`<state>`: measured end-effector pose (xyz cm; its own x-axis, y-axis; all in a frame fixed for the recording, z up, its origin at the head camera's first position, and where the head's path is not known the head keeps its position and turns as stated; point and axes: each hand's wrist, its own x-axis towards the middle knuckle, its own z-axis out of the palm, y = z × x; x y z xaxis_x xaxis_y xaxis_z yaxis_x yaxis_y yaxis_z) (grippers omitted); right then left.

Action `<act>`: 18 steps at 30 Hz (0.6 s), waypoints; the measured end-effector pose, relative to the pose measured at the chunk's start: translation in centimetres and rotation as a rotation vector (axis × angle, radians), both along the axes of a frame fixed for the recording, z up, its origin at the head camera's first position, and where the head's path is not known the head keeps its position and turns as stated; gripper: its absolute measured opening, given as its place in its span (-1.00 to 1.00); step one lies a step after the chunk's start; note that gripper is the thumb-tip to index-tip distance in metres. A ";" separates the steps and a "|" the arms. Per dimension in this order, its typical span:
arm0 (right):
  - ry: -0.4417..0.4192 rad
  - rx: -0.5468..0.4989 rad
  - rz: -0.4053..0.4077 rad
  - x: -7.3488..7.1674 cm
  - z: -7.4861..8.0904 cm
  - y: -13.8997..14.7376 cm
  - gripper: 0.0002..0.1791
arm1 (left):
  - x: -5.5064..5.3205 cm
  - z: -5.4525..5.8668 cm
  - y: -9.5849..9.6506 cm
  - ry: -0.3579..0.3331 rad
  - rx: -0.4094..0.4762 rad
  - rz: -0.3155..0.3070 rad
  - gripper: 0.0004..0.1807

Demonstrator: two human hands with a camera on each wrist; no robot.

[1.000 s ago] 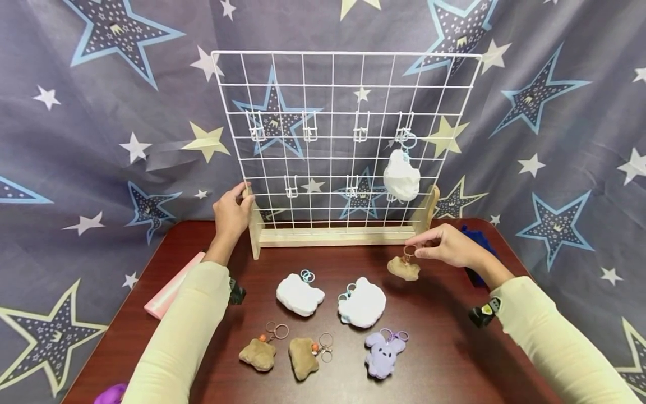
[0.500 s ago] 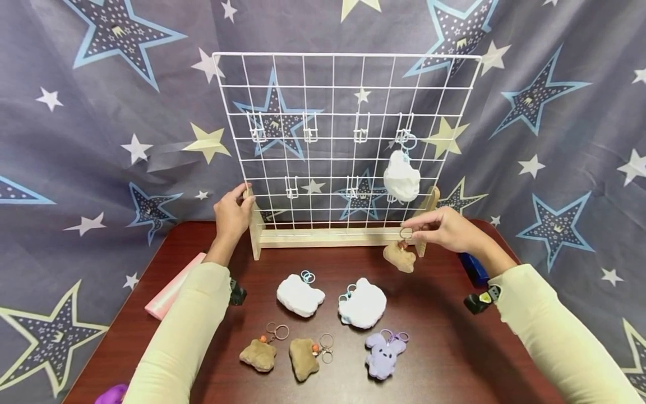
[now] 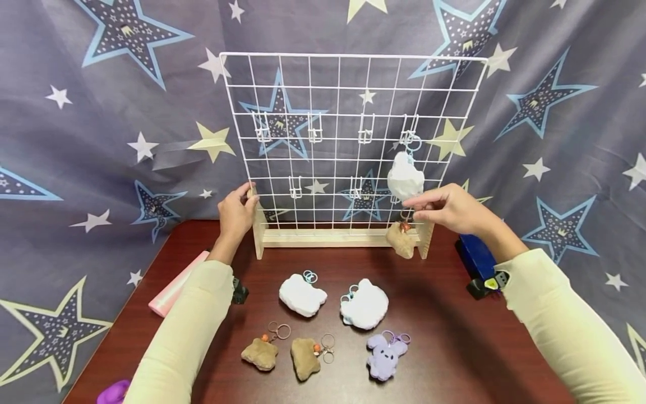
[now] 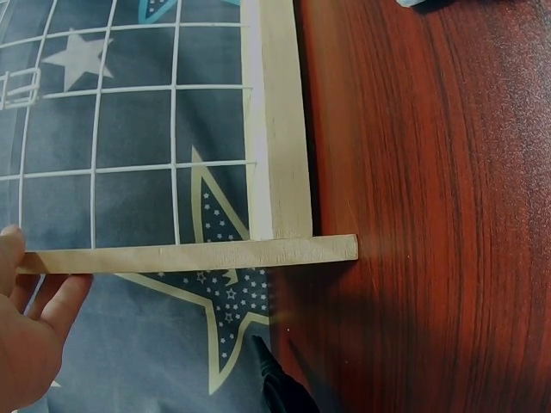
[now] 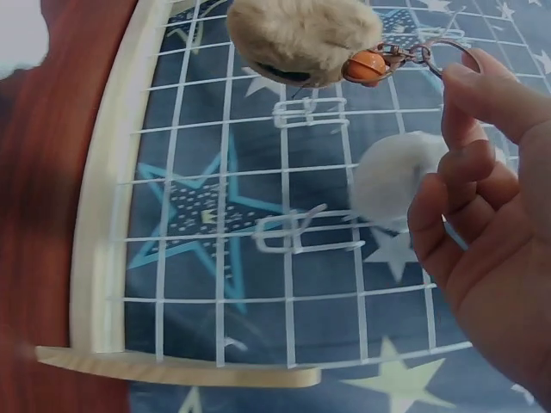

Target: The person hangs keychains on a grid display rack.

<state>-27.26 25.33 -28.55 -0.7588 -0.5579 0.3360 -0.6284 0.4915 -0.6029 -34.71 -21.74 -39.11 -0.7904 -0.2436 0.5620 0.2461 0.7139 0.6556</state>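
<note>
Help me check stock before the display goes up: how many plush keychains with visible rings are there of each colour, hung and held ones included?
White plush keychains: 3
Brown plush keychains: 3
Lilac plush keychain: 1
Total: 7

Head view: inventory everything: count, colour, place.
Table: 1, maroon, below
Wooden stand: 1, pale, table's back
Wire grid: 1, white, in stand
Hooks: 7, white, on grid
Blue-ringed plush keychains: 3, white, one hung, two lying
Beaded plush keychains: 3, brown, two lying, one held
Bunny keychain: 1, purple, on table
Cylinder: 1, pink, left
Unclear objects: 2, blue right, purple lower left
Starry curtain: 1, grey, behind
Wrist cameras: 2, black, wrists
Sleeves: 2, cream, arms
Left hand: 1, on stand
Right hand: 1, holding keychain
</note>
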 end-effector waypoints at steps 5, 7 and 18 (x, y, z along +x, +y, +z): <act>-0.003 0.010 -0.026 -0.2 2.2 -0.5 -0.68 | 0.0 0.0 0.3 0.013 0.004 0.005 -0.61; 0.004 0.018 -0.058 -0.2 3.0 -0.8 -0.67 | 0.0 0.0 0.3 0.013 0.003 0.006 -0.61; 0.037 0.035 -0.206 -1.5 6.4 -3.6 -0.68 | -0.1 -0.1 0.1 0.005 0.006 0.014 -0.61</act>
<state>-28.73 21.73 -22.13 -0.8453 -0.4045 0.3491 -0.5343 0.6322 -0.5611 -34.82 -21.61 -39.18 -0.7842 -0.2579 0.5644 0.2396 0.7131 0.6588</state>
